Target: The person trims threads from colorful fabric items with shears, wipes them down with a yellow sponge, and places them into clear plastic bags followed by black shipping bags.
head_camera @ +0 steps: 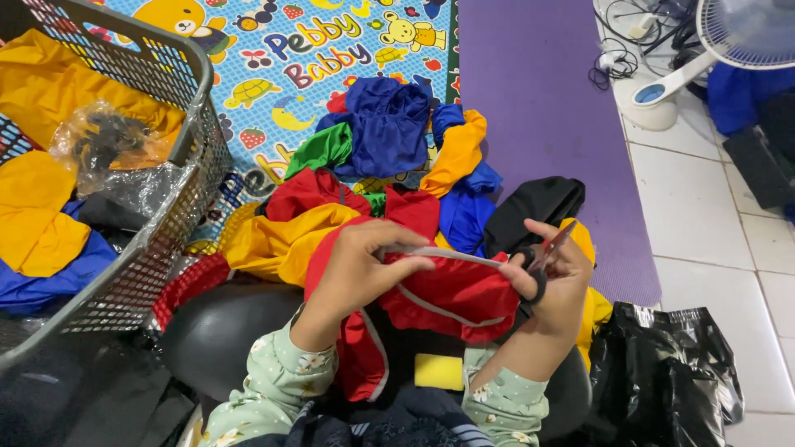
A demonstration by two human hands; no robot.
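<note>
a: far left?
b: grey basket (186, 132), stuffed with yellow and blue cloth plus a crinkled clear bag (103, 141).

a: next over?
b: cartoon mat (281, 74) on the floor, under a heap of cloth (373, 157) in blue, green, red, yellow and orange. black cloth (534, 207) at the heap's right edge.

a: nearer the body?
b: left hand (356, 269), sleeve in pale green floral, fingers curled and pinching the red cloth (451, 298) along its white trim. red cloth stretched between both hands, above the lap, just in front of the heap.

a: and the other hand?
b: right hand (555, 277), fingers through the black handles of scissors (542, 257), blades pointing up and right, close together. same hand gripping the red cloth's right end.

a: below that?
b: small yellow block (439, 372) between the forearms.

a: further right?
b: purple mat (546, 108) alongside the cartoon one, black plastic bag (671, 364) on white tiles, white fan (704, 50) with cables at top right.
</note>
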